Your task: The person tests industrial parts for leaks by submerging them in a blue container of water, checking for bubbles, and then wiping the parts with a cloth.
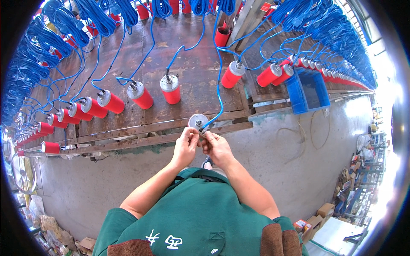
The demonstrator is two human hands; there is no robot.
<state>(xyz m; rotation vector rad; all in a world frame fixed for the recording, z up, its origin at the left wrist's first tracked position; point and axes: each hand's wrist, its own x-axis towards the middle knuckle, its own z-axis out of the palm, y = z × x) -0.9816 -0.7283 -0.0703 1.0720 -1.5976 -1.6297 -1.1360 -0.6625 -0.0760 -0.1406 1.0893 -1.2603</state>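
A round grey metal end cap [198, 120] with a dark centre stub faces me at the table's front edge, just beyond my fingers; what lies below it is hidden by my hands. A blue cable [221, 96] runs down from above to a dark end beside the cap. My left hand [185, 148] is closed in a pinch at the near side of the cap, on something too small to make out. At the cable's lower end, my right hand [217, 148] pinches the cable with curled fingers. The fingertips of both hands almost meet.
Red cylinders [173, 90] with grey caps and blue cables stand or lean along the wooden table [128, 55]. Coiled blue cables [60, 21] crowd the far side. A blue crate [294, 91] sits by the right table. A loose hose [301, 132] lies on the floor.
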